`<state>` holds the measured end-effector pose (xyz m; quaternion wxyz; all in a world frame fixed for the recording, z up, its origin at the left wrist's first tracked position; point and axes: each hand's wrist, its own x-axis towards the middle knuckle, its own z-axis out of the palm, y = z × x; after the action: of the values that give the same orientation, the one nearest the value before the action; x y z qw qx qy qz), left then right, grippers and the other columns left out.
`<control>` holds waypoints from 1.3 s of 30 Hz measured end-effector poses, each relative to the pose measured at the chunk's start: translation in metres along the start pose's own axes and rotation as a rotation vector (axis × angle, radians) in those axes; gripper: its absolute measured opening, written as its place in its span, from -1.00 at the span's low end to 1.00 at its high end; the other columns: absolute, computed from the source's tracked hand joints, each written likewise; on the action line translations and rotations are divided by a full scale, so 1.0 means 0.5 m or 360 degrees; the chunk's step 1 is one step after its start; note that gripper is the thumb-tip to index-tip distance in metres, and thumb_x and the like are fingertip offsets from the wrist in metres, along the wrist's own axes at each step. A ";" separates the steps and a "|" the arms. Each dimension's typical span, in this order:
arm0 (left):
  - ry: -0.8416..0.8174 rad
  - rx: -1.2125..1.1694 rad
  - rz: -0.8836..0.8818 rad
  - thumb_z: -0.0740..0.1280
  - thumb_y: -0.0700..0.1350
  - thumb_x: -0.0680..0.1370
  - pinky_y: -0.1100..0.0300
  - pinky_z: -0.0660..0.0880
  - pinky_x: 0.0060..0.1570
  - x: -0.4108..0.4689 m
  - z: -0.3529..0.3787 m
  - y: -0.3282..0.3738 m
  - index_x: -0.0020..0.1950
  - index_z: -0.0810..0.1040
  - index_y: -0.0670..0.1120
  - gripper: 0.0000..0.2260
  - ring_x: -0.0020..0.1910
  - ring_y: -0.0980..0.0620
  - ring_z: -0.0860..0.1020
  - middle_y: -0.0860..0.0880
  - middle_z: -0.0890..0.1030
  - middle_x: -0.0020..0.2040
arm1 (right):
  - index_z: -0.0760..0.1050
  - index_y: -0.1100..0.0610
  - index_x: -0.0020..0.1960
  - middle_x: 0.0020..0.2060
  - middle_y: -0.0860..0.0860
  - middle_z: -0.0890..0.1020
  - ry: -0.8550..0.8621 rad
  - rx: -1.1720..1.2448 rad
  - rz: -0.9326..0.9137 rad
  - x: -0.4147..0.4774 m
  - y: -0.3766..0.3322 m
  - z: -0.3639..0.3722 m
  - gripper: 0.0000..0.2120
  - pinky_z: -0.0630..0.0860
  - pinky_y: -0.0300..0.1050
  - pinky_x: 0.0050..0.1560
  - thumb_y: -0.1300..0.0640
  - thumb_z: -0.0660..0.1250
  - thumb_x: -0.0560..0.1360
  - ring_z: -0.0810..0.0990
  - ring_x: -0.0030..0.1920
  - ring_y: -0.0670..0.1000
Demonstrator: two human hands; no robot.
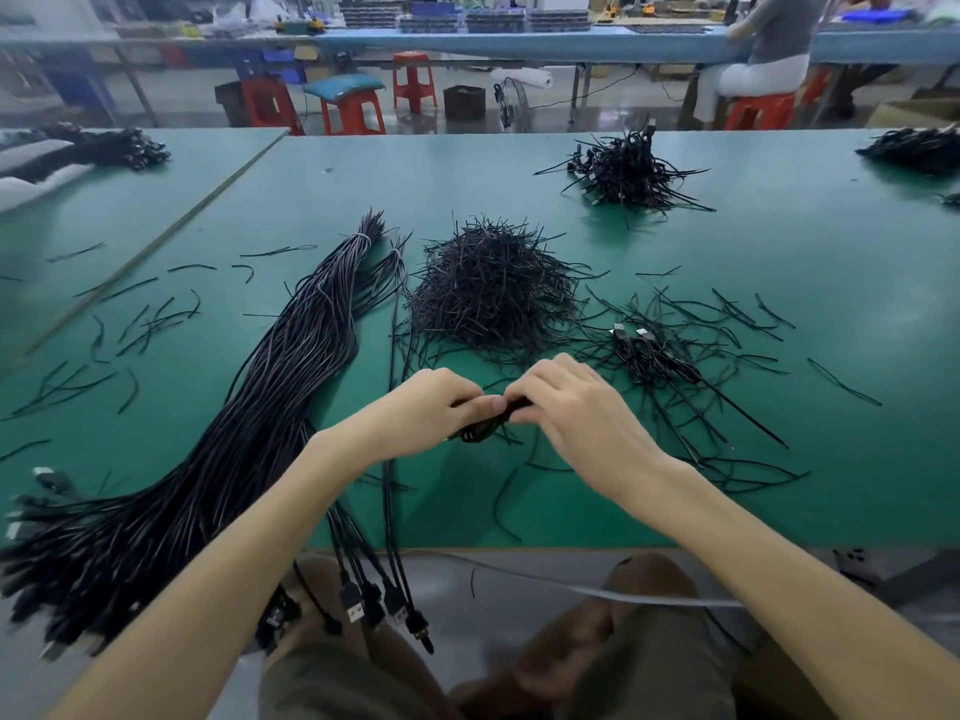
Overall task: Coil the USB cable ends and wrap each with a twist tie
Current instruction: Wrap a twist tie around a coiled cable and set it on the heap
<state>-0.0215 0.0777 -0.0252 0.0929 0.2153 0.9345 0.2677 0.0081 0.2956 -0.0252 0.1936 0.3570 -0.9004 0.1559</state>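
Head view. L hand (436, 407) & R hand (576, 413) met over the near part of the green table (779, 241), fingertips almost touching. Both had fingers curled on 1 coiled USB cable (480, 431). The L thumb lay along its top, the R fingers pinched its other end, and black loops hung out just below the L fingers. Whether a twist tie sat inside the R pinch, couldn't tell: too small & dark.

Just beyond the fingers stood a heaped pile of twist ties (493, 293). Near the R fingers, on their R side, lay 2 finished coils (644, 356) w/ plugs showing, among loose ties (844, 382). Far beyond those, well apart from both hands, sat a bigger heap of coiled cables (631, 171).

L of the L fingers, a thick bundle of straight cables (260, 407) ran diagonally across the table, bound near its far end w/ a pale band (362, 236). Under the L wrist several cables hung over the table's near edge, their USB plugs (352, 602) dangling over the person's lap. More stray ties lay further L of the L hand.

Background, far beyond the fingers: red stools (353, 114), another bench, 1 seated person (769, 54).
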 end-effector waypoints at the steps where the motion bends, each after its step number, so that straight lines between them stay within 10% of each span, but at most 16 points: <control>1: 0.0001 -0.0059 -0.0014 0.25 0.18 0.66 0.30 0.30 -0.43 -0.002 0.002 -0.001 -0.28 0.52 -0.03 -0.59 -0.48 0.16 0.39 0.06 0.50 -0.42 | 0.63 0.22 0.04 -0.07 0.07 0.62 0.0023 0.0063 0.0038 0.001 0.006 -0.003 -0.88 0.53 0.09 0.06 0.18 0.43 0.55 0.55 -0.02 0.14; 10: 0.0409 0.0426 -0.1004 0.20 0.15 0.68 0.00 0.44 -0.10 -0.051 -0.022 -0.078 0.25 0.39 -0.19 -0.60 -0.02 -0.13 0.52 -0.14 0.48 0.18 | 0.58 0.21 0.07 0.00 -0.02 0.48 0.0599 0.0310 0.0892 0.006 0.149 -0.017 -0.91 0.52 -0.13 0.13 0.22 0.36 0.59 0.52 -0.05 -0.05; 15: 0.0174 0.0467 -0.0899 0.19 0.07 0.71 0.02 0.46 -0.18 -0.062 -0.018 -0.097 -0.05 0.47 -0.22 -0.63 -0.15 -0.15 0.54 -0.12 0.50 -0.05 | 0.50 0.21 0.31 0.19 0.12 0.44 0.0314 0.0312 0.1393 -0.038 0.216 0.031 -0.67 0.40 0.05 0.33 0.10 0.37 0.60 0.41 0.26 0.13; 23: 0.0029 0.0646 -0.0879 0.12 -0.02 0.73 0.03 0.39 -0.12 -0.061 -0.016 -0.054 0.00 0.32 -0.14 -0.79 -0.11 -0.14 0.48 -0.10 0.41 0.01 | 0.44 0.18 0.39 0.28 0.16 0.39 0.0242 -0.0167 0.1202 -0.033 0.185 0.033 -0.57 0.18 0.15 0.33 0.03 0.38 0.59 0.25 0.33 0.17; 29: 0.0251 0.0654 -0.0839 0.23 -0.17 0.57 0.16 0.16 -0.42 -0.059 -0.028 -0.040 -0.27 0.18 -0.09 -0.71 -0.43 -0.03 0.20 -0.04 0.29 -0.34 | 0.50 0.16 0.31 0.23 0.11 0.43 0.0227 -0.0301 0.0853 -0.026 0.114 0.017 -0.68 0.21 0.06 0.29 0.09 0.36 0.59 0.34 0.30 0.13; 34: 0.0687 -0.0638 -0.0694 0.29 -0.09 0.66 0.13 0.56 -0.31 -0.057 -0.054 -0.019 -0.19 0.52 -0.21 -0.72 -0.49 -0.01 0.57 -0.08 0.58 -0.41 | 0.44 0.15 0.39 0.24 0.04 0.45 0.0050 0.0013 0.0505 -0.010 0.003 0.019 -0.62 0.31 -0.09 0.32 0.09 0.34 0.61 0.40 0.26 0.02; 39: 0.0794 -0.1607 -0.0441 0.35 -0.05 0.65 0.18 0.54 -0.38 -0.035 -0.070 0.037 -0.12 0.55 -0.15 -0.78 -0.43 0.00 0.56 -0.05 0.58 -0.34 | 0.49 0.24 0.30 0.04 0.06 0.69 -0.0552 0.1677 0.0670 0.020 -0.147 0.041 -0.64 0.64 -0.09 -0.09 -0.02 0.22 0.68 0.67 -0.03 -0.01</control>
<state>-0.0097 0.0679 0.0152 -0.0047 -0.0497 0.7042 0.7083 0.0484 0.2300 -0.0279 -0.1948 0.2389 -0.7717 0.5563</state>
